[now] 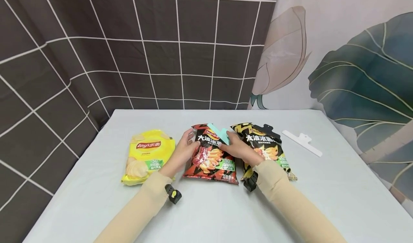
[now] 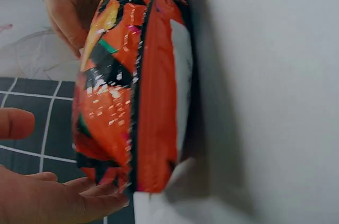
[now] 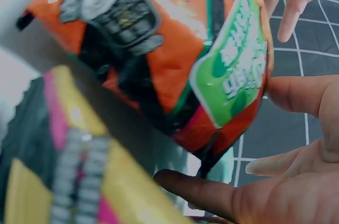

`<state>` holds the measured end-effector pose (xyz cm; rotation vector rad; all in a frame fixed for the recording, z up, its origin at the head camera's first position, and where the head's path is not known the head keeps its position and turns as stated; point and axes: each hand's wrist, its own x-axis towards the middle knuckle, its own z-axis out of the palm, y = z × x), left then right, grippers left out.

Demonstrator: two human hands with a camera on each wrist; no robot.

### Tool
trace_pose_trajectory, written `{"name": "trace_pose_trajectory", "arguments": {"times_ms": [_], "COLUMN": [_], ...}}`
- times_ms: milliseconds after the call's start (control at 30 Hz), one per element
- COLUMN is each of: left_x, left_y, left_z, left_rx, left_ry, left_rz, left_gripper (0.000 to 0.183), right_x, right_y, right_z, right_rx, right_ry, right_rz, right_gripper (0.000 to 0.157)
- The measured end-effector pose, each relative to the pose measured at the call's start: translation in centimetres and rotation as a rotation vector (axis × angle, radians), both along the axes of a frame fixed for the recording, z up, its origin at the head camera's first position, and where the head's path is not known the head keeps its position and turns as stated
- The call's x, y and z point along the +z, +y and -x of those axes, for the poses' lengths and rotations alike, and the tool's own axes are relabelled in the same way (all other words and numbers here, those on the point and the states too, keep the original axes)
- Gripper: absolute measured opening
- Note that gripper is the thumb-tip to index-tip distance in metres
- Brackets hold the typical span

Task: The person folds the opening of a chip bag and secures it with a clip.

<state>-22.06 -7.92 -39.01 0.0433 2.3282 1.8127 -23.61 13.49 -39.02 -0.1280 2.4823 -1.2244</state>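
A red Lay's chip bag [image 1: 209, 167] lies flat between both hands, mid-table. A teal bag clip [image 1: 217, 131] slants across its top right corner. My right hand [image 1: 240, 149] grips the clip near its lower end, thumb over the bag's front; in the right wrist view the teal clip [image 3: 228, 167] shows partly behind the fingers and bag corner. At the bag's upper left edge is my left hand [image 1: 184, 152], its fingers extended. In the left wrist view its fingertips [image 2: 108, 200] touch the bag's end, while the thumb stands apart.
A yellow Lay's bag [image 1: 148, 155] lies to the left. On the right is a black-and-yellow chip bag [image 1: 267, 151] with a black clip [image 1: 267, 131] at its top. Farther right lies a white clip [image 1: 301, 142]. A dark gridded cloth [image 1: 161, 56] hangs behind the table.
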Motion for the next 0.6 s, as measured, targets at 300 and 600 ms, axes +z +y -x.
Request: {"name": "trace_pose_trajectory", "arguments": {"times_ms": [300, 600], "left_x": [2.4, 5.3], "left_y": [-2.5, -7.5], "left_z": [-1.0, -1.7], "left_rx": [-0.044, 0.020], "left_ry": [0.136, 0.148], "left_rz": [0.215, 0.259], "left_gripper": [0.069, 0.069], "right_x": [1.4, 2.3], "right_y": [-0.8, -3.4], "right_z": [-0.8, -2.1], "right_rx": [0.037, 0.007], "right_ry": [0.129, 0.306], "right_rz": [-0.089, -0.047], "right_gripper": [0.078, 0.076]}}
